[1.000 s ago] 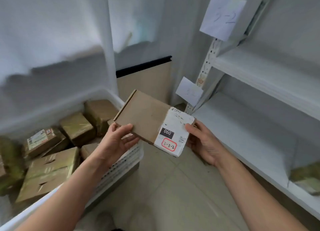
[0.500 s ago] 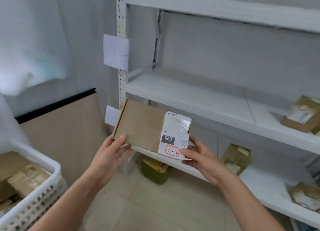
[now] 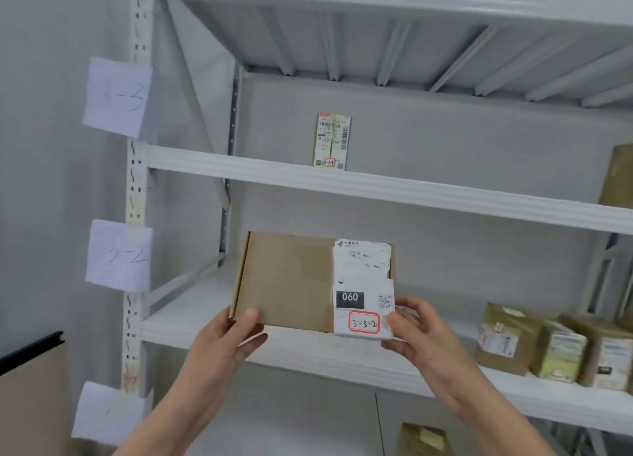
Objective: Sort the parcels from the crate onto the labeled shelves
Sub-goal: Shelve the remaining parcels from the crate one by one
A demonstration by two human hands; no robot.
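Parcel 060 (image 3: 291, 281), a flat brown cardboard box, is gripped at its lower edge by both hands. The left hand (image 3: 226, 339) is closed on the lower left corner, thumb laid on the front face and fingers curled behind. The right hand (image 3: 421, 332) is closed on the lower right corner, where its thumb is pressed beside a red-framed sticker (image 3: 364, 322) marked 3-3-2. That sticker is set at the foot of a white shipping label (image 3: 363, 270) covering the right end of the box.

The box is held with its broad face toward the camera, over the front edge of the middle shelf (image 3: 191, 318), near that shelf's left end. Whether it touches the shelf cannot be told.

Toward the right end of the same shelf, three brown parcels (image 3: 561, 353) are stood side by side, well apart from the held box. On the upper shelf (image 3: 376, 185), a slim labelled parcel (image 3: 331, 141) is stood upright against the back wall, and another brown parcel (image 3: 618, 175) is cut off at the right edge. A further parcel (image 3: 423, 438) is seen below the middle shelf.

On the left post (image 3: 137, 188), paper tags are fixed: one marked 3-3 (image 3: 118, 96) level with the upper shelf, one ending in -2 (image 3: 118, 255) level with the middle shelf, and a third (image 3: 109, 411), unreadable, lower down.
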